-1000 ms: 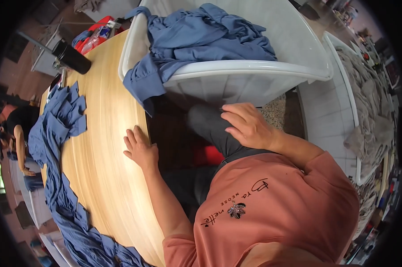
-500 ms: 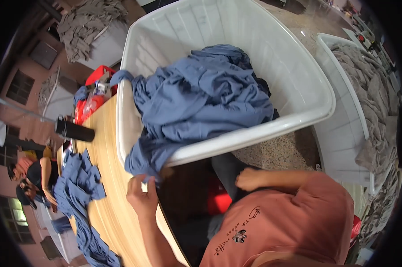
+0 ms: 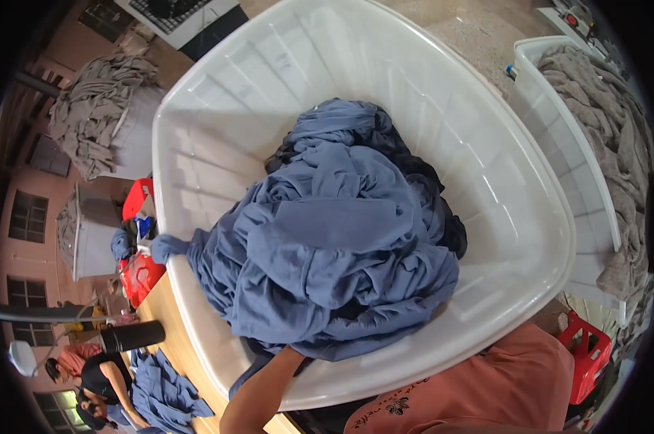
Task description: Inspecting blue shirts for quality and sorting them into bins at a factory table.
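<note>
A large white plastic bin stands in front of me, with a heap of crumpled blue cloth in it. My left forearm comes over the bin's near rim, and my left hand is pushed in under the near side of the heap, so its fingers are hidden by cloth. Darker navy cloth shows at the heap's right edge. One end of the blue cloth hangs over the left rim. My right hand is out of sight; only the salmon-coloured shirt shows on that side.
A wooden table runs along the left, with a black cylinder and more blue cloth, where another person works. Bins of grey cloth stand at right and far left. A red plastic stool is at lower right.
My left hand has gone from the cloth end at the table edge into the bin under the heap. My right hand has left the view. The bin appears larger and nearer.
</note>
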`<state>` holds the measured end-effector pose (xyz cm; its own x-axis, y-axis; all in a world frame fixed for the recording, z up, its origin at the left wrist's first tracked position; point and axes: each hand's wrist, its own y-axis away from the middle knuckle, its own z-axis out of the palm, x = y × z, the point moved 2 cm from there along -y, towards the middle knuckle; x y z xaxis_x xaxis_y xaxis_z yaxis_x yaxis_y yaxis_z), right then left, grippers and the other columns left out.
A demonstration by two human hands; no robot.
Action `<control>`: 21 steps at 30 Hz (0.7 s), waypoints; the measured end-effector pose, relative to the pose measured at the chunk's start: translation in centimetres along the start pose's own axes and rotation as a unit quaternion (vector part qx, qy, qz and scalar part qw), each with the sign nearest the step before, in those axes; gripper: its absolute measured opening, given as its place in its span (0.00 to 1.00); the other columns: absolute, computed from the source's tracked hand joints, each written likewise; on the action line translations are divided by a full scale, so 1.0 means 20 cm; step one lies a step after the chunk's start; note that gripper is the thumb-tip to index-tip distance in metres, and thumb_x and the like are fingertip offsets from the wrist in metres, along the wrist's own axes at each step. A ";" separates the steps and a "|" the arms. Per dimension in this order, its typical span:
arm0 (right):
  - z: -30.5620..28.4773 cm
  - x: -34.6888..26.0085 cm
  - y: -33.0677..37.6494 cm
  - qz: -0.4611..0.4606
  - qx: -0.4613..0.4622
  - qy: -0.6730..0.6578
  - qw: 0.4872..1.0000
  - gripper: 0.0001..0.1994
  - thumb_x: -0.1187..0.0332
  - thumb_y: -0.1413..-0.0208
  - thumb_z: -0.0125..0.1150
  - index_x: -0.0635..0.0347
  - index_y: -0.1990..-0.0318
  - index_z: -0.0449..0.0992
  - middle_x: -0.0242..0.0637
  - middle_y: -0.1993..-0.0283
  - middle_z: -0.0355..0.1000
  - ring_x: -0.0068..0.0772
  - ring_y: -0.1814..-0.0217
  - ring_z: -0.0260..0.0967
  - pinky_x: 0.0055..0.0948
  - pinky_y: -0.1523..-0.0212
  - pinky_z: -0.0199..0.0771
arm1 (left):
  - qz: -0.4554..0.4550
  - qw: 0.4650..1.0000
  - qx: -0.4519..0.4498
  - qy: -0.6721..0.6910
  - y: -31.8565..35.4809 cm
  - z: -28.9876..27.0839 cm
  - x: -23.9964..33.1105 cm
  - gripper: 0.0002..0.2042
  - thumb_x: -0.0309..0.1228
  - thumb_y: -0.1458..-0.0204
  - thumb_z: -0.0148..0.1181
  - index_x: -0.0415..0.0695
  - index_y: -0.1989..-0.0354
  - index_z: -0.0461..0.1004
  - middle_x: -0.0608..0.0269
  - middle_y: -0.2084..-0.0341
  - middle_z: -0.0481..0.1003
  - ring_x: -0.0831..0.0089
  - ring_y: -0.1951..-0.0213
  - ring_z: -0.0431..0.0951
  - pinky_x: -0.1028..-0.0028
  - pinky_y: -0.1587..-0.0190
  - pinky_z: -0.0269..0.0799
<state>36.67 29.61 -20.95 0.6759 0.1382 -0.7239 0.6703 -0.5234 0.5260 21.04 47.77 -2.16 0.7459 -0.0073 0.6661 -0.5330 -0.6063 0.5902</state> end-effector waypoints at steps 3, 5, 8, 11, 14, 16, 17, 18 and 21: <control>-0.01 0.02 -0.02 -0.001 -0.010 -0.016 1.000 0.14 0.58 0.45 0.55 0.61 0.65 0.76 0.52 0.65 0.74 0.51 0.60 0.74 0.44 0.58 0.73 | 0.012 0.989 0.099 0.114 -0.33 -0.07 -0.07 0.27 0.41 0.43 0.55 0.37 0.39 0.64 0.53 0.46 0.71 0.66 0.48 0.71 0.72 0.55 0.71; -0.02 0.03 -0.03 -0.001 -0.014 -0.025 1.000 0.14 0.58 0.45 0.55 0.61 0.65 0.76 0.52 0.64 0.75 0.51 0.60 0.74 0.44 0.58 0.73 | 0.035 0.960 0.197 0.195 -0.59 -0.23 -0.05 0.28 0.42 0.44 0.56 0.37 0.38 0.63 0.55 0.47 0.71 0.67 0.50 0.72 0.73 0.57 0.72; -0.04 0.05 -0.04 0.002 -0.021 -0.030 0.999 0.14 0.58 0.45 0.56 0.61 0.64 0.76 0.51 0.64 0.75 0.51 0.59 0.74 0.45 0.58 0.73 | 0.100 0.890 0.314 0.314 -0.98 -0.55 0.15 0.31 0.43 0.44 0.57 0.37 0.37 0.61 0.57 0.47 0.71 0.69 0.53 0.73 0.75 0.60 0.73; -0.05 0.05 -0.04 0.005 -0.029 -0.023 0.999 0.14 0.58 0.46 0.57 0.61 0.64 0.76 0.51 0.63 0.75 0.51 0.59 0.74 0.45 0.58 0.73 | 0.096 0.831 0.362 0.411 -1.20 -0.80 0.44 0.28 0.36 0.47 0.59 0.34 0.40 0.63 0.53 0.46 0.70 0.66 0.49 0.71 0.74 0.54 0.70; -0.05 0.05 -0.03 0.011 -0.031 -0.028 0.999 0.14 0.58 0.46 0.57 0.61 0.64 0.76 0.51 0.63 0.75 0.51 0.59 0.74 0.45 0.57 0.73 | 0.140 0.864 0.447 0.185 -1.21 -0.93 0.68 0.24 0.31 0.50 0.63 0.30 0.46 0.69 0.43 0.44 0.68 0.56 0.43 0.69 0.69 0.43 0.65; -0.05 0.06 -0.02 0.012 -0.028 -0.037 0.999 0.14 0.58 0.47 0.58 0.61 0.64 0.76 0.51 0.63 0.75 0.51 0.59 0.74 0.45 0.57 0.73 | 0.246 0.834 0.487 -0.080 -1.08 -0.91 0.72 0.26 0.36 0.53 0.65 0.31 0.48 0.71 0.39 0.44 0.67 0.51 0.45 0.70 0.66 0.42 0.64; -0.05 0.06 -0.02 0.010 -0.026 -0.038 0.999 0.14 0.58 0.47 0.58 0.61 0.64 0.76 0.51 0.62 0.75 0.51 0.58 0.74 0.45 0.57 0.73 | 0.230 0.861 0.447 -0.073 -1.02 -0.90 0.68 0.26 0.35 0.54 0.66 0.32 0.48 0.72 0.40 0.45 0.68 0.53 0.46 0.71 0.67 0.43 0.65; -0.05 0.06 -0.02 0.010 -0.024 -0.039 0.999 0.14 0.58 0.47 0.58 0.61 0.64 0.76 0.51 0.62 0.75 0.51 0.58 0.74 0.45 0.57 0.73 | 0.264 0.866 0.418 -0.072 -0.96 -0.88 0.65 0.25 0.35 0.54 0.66 0.34 0.48 0.73 0.41 0.46 0.69 0.55 0.46 0.71 0.67 0.45 0.66; -0.04 0.06 -0.02 0.010 -0.027 -0.034 0.999 0.14 0.59 0.47 0.59 0.61 0.63 0.76 0.51 0.62 0.75 0.51 0.58 0.74 0.45 0.57 0.73 | 0.149 0.940 0.300 -0.060 -0.79 -0.83 0.47 0.25 0.35 0.56 0.68 0.35 0.50 0.74 0.49 0.56 0.75 0.63 0.57 0.76 0.70 0.55 0.71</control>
<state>37.51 30.59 -21.66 0.6674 0.0699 -0.7414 0.6741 -0.4799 0.5615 29.81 70.58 2.35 0.6582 -0.3156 0.6834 -0.4315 -0.9021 -0.0011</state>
